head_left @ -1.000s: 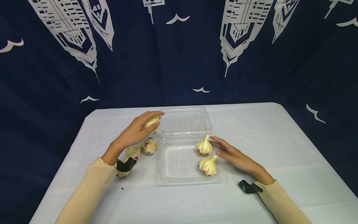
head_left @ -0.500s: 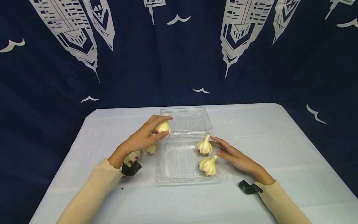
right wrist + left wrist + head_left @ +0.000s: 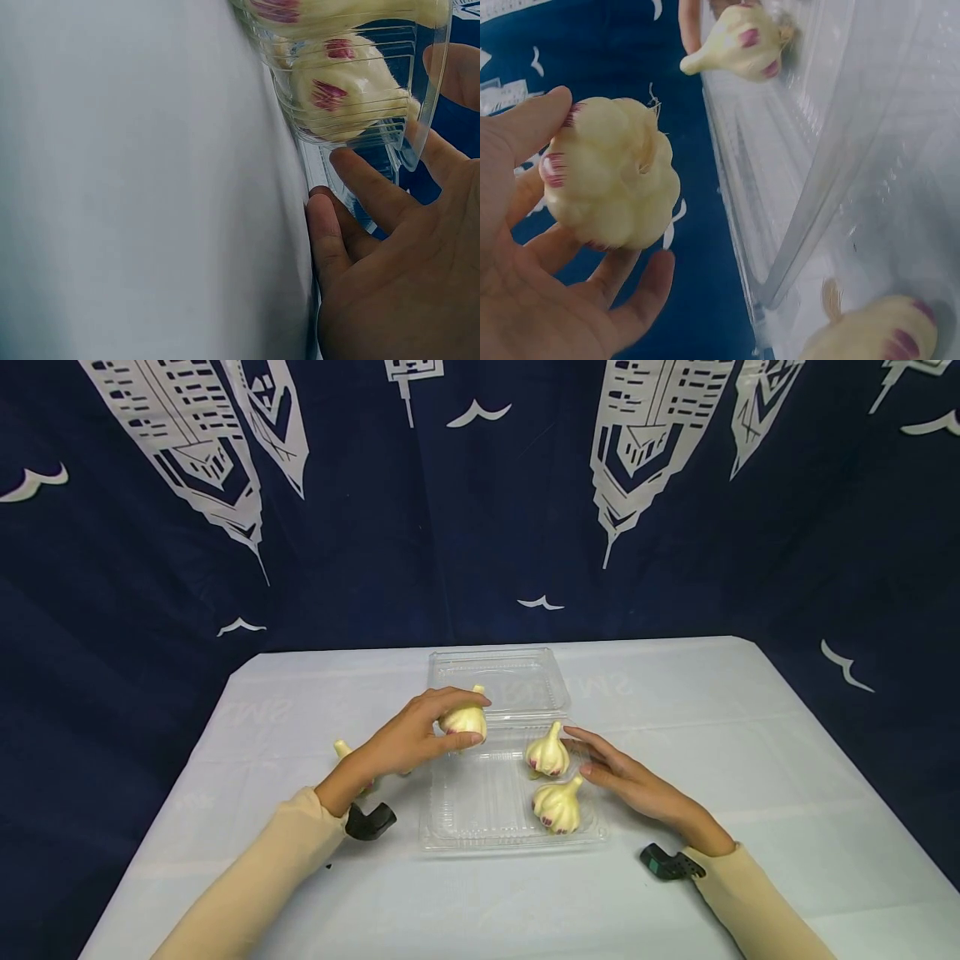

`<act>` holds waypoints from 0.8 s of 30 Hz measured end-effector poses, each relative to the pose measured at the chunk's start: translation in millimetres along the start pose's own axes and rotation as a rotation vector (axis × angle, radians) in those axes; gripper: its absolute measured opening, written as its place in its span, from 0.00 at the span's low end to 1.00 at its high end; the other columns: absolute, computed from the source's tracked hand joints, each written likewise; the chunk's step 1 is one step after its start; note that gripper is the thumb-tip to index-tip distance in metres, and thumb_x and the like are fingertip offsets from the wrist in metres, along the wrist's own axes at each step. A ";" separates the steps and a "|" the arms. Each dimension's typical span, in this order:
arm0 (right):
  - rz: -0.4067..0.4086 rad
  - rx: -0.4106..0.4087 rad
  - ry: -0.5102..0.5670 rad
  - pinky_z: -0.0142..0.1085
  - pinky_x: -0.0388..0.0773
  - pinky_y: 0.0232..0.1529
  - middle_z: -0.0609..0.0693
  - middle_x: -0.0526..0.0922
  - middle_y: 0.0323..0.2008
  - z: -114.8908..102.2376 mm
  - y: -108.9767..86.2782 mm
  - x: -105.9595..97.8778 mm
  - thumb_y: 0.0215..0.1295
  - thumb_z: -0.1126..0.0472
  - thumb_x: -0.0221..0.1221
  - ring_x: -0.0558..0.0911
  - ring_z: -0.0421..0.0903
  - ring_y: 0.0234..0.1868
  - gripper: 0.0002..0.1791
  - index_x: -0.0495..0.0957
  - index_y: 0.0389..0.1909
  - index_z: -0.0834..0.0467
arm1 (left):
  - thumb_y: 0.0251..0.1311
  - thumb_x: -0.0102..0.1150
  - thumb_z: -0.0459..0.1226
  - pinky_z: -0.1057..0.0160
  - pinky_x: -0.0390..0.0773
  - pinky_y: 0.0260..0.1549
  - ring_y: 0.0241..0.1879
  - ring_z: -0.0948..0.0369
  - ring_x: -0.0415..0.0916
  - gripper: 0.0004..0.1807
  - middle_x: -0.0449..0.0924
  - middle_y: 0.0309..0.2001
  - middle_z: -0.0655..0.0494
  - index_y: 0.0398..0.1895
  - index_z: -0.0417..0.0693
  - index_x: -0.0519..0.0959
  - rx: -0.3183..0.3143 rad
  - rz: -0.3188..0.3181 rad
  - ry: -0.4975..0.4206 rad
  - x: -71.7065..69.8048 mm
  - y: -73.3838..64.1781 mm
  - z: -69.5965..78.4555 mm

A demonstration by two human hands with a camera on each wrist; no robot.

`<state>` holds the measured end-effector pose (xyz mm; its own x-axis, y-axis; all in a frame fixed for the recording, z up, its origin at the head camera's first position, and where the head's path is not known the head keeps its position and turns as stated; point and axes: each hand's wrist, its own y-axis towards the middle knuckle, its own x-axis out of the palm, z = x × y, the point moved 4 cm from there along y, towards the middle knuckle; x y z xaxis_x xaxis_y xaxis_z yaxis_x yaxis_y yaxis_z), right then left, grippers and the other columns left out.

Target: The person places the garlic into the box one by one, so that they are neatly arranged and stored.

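Note:
My left hand holds a garlic bulb between thumb and fingers, above the hinge area of a clear plastic clamshell box. In the left wrist view the underside of this held garlic bulb faces the camera, with small roots and purple marks. Two more bulbs sit in the box's right half, a rear one and a front one. My right hand rests by the box's right side, fingers loosely spread. In the right wrist view its fingertips are right at the clear wall.
The box's lid lies folded back behind the base. Left of the box, more garlic is mostly hidden behind my left wrist. A dark speck lies on the white tablecloth. A navy patterned cloth hangs behind the table.
My left hand has carried the garlic bulb rightward and toward me, from left of the lid to over the box's back edge. The right hand has stayed in place.

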<state>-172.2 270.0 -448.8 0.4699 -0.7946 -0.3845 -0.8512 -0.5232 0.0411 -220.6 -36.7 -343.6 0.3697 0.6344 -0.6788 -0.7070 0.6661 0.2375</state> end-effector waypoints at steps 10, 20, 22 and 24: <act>0.000 0.017 0.009 0.21 0.61 0.64 0.57 0.60 0.76 1.2 0.3 0.1 0.80 0.59 0.46 0.57 0.62 0.76 0.32 0.49 0.80 0.44 | 0.60 0.71 0.44 0.55 0.74 0.49 0.51 0.58 0.68 0.27 0.79 0.61 0.63 0.63 0.57 0.77 -0.032 -0.017 0.035 7.4 7.4 10.6; -0.002 0.019 -0.002 0.20 0.61 0.63 0.59 0.59 0.76 0.4 0.0 -0.7 0.80 0.59 0.46 0.57 0.63 0.76 0.32 0.49 0.80 0.45 | 0.58 0.72 0.41 0.61 0.77 0.50 0.53 0.61 0.73 0.29 0.76 0.59 0.56 0.63 0.54 0.75 -0.006 -0.076 0.010 20.5 19.2 13.6; -0.002 0.021 0.000 0.20 0.61 0.63 0.58 0.59 0.76 0.3 -0.2 -0.5 0.80 0.59 0.46 0.57 0.63 0.76 0.32 0.49 0.80 0.44 | 0.58 0.73 0.41 0.62 0.78 0.48 0.53 0.61 0.74 0.30 0.76 0.58 0.56 0.63 0.55 0.74 -0.019 -0.099 0.007 23.2 20.5 13.2; -0.002 0.027 0.004 0.20 0.61 0.63 0.57 0.59 0.76 0.3 -0.1 -0.2 0.80 0.59 0.46 0.57 0.62 0.76 0.32 0.49 0.80 0.43 | 0.57 0.73 0.41 0.63 0.78 0.46 0.53 0.61 0.73 0.30 0.75 0.57 0.57 0.64 0.56 0.74 -0.037 -0.116 0.011 24.2 21.6 13.4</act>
<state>-172.2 270.3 -449.0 0.4722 -0.7949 -0.3810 -0.8563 -0.5162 0.0158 -218.8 -1.7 -345.7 0.4443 0.5494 -0.7076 -0.6814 0.7201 0.1312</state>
